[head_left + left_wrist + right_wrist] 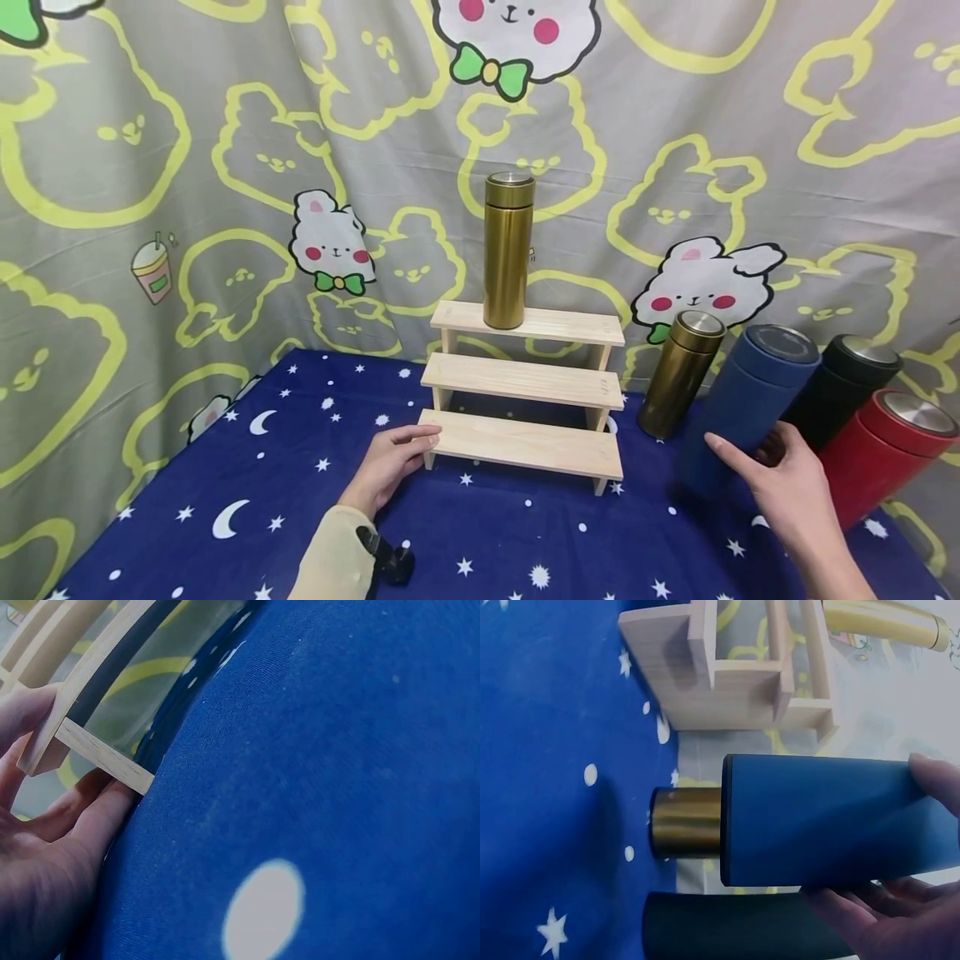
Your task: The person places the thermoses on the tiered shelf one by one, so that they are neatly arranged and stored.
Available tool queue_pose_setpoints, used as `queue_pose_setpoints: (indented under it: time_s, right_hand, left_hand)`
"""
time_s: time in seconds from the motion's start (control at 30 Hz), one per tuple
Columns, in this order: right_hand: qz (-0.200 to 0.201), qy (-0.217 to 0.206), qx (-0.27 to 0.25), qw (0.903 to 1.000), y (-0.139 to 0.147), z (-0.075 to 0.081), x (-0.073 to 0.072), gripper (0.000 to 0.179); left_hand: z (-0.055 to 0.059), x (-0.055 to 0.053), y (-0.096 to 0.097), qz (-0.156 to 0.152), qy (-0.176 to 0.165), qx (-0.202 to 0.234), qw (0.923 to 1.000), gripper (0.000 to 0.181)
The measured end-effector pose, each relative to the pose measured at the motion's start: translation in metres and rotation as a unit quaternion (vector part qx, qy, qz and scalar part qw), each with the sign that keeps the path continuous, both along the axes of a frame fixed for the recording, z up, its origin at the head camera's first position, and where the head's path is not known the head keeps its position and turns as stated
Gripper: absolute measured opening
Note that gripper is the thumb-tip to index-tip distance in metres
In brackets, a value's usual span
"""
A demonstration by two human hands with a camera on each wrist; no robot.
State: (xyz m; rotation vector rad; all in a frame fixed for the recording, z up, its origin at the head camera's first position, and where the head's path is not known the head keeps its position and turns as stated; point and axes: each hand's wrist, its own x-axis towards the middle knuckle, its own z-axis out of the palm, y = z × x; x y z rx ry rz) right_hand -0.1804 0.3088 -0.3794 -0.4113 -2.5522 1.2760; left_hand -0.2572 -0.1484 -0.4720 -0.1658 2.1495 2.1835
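My right hand grips a blue thermos, thumb on one side and fingers around the other. In the right wrist view its base hangs off the cloth, in front of a shorter gold thermos. At the left end of a three-step wooden stand, my left hand pinches the lowest step. The left wrist view shows the thumb on top of the board, with fingers beneath it beside the leg. On the top step a tall gold thermos stands upright.
A black thermos and a red thermos stand at the right, close behind and beside my right hand. Dark blue cloth with stars and moons covers the table. A patterned curtain hangs behind and at the sides.
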Motion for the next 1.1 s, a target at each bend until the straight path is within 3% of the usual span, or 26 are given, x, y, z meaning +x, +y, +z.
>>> queue_pose_setpoints:
  time_s: [0.4, 0.63, 1.1]
  right_hand:
    - [0.034, 0.038, -0.013, 0.9986, -0.018, 0.014, -0.005, 0.084]
    - [0.045, 0.055, -0.009, 0.9974, -0.025, 0.021, -0.007, 0.082]
    - [0.080, 0.093, -0.006, 0.9924, -0.043, 0.032, -0.015, 0.078]
  left_hand:
    - [-0.004, 0.004, -0.002, 0.007, 0.000, -0.004, 1.0000, 0.031]
    - [-0.005, -0.001, -0.001, 0.003, 0.003, -0.004, 1.0000, 0.031]
    - [-0.005, 0.000, 0.000, 0.004, 0.004, -0.003, 1.0000, 0.031]
